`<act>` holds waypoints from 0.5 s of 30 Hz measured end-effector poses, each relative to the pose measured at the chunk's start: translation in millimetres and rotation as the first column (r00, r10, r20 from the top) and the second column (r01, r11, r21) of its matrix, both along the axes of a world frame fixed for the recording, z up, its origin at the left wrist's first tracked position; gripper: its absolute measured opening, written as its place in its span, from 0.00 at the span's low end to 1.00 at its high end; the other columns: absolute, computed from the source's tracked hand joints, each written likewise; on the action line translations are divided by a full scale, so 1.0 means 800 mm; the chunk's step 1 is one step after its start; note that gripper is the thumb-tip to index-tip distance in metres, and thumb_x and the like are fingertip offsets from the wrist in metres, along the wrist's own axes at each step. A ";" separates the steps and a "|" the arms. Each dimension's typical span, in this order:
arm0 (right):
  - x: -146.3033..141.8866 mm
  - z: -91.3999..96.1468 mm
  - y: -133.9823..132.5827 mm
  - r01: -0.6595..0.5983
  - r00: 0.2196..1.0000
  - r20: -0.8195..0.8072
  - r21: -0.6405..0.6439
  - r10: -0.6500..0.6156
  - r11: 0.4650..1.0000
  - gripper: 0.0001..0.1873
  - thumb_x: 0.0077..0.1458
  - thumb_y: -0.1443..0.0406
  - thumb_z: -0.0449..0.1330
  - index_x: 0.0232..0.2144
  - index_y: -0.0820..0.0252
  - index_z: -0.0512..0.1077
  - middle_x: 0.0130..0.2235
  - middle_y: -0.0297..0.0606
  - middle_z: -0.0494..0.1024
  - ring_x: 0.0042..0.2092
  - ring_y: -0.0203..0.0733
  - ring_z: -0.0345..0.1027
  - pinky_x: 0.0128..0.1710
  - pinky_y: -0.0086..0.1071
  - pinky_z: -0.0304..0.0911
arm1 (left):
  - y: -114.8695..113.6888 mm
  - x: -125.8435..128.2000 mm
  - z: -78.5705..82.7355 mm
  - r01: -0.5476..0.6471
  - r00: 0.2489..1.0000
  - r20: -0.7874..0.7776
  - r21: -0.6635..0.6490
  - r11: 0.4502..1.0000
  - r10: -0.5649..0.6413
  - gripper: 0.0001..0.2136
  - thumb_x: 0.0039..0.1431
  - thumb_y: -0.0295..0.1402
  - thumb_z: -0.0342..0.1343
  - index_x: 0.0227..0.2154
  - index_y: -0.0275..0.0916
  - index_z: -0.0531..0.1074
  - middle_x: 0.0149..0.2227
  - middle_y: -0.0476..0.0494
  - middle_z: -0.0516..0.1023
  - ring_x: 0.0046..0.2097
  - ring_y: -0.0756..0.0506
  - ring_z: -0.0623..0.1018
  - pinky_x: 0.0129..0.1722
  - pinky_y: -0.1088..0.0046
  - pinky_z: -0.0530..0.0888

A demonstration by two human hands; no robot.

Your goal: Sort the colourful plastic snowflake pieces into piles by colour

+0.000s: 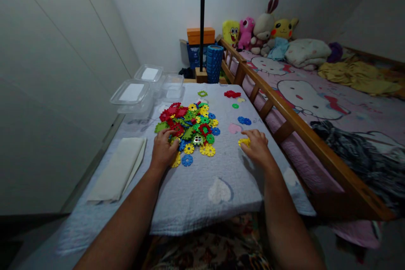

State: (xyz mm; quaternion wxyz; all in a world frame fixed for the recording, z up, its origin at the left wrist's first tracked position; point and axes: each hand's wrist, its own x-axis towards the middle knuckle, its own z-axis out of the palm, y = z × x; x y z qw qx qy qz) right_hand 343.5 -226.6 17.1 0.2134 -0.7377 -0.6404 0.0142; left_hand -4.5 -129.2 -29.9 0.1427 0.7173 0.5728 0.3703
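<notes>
A heap of plastic interlocking discs (189, 133) in red, green, yellow and blue lies on the cloth-covered table. My left hand (163, 147) rests at the heap's left edge, thumb and fingers apart over the pieces; it is open, and the fingertips are partly hidden among them. To the right, my right hand (257, 145) pinches a yellow disc (244, 141) between thumb and fingers, close to the tabletop. Beyond it lie blue discs (244, 120), a green disc (235, 106) and a group of red pieces (232, 94), sorted apart from the heap. A green ring-shaped piece (202, 93) lies at the back.
Clear plastic boxes (131, 93) with white labels stand at the back left. A folded cream cloth (118, 171) lies on the left. Along the right runs a wooden bed rail (278, 120). Behind the table stand a black pole (202, 17) and a blue foam roller (214, 64).
</notes>
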 end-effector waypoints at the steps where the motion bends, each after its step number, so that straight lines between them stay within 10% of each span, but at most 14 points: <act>1: -0.013 0.005 0.005 -0.056 0.998 0.000 -0.010 0.056 0.998 0.21 0.55 0.65 0.60 0.52 0.57 0.77 0.51 0.47 0.75 0.53 0.55 0.63 0.54 0.46 0.58 | 0.000 0.000 0.000 -0.003 1.000 0.001 -0.001 1.000 0.003 0.14 0.57 0.38 0.54 0.43 0.38 0.77 0.52 0.35 0.74 0.58 0.35 0.74 0.62 0.49 0.68; 6: -0.091 0.014 0.021 -0.336 0.941 -0.001 -0.136 0.340 0.932 0.16 0.59 0.64 0.61 0.49 0.56 0.77 0.50 0.45 0.76 0.53 0.53 0.64 0.53 0.43 0.58 | -0.001 -0.001 0.002 -0.012 1.000 0.021 -0.016 1.000 0.013 0.14 0.57 0.38 0.55 0.44 0.40 0.77 0.52 0.36 0.74 0.58 0.35 0.74 0.63 0.51 0.69; 15: -0.121 -0.012 0.012 -0.347 0.937 -0.009 -0.160 0.350 0.924 0.16 0.58 0.61 0.64 0.49 0.56 0.75 0.50 0.45 0.75 0.52 0.53 0.63 0.51 0.42 0.59 | -0.002 -0.001 0.004 -0.017 0.999 0.032 -0.023 1.000 0.017 0.14 0.56 0.38 0.56 0.43 0.40 0.77 0.52 0.36 0.74 0.58 0.35 0.74 0.63 0.52 0.68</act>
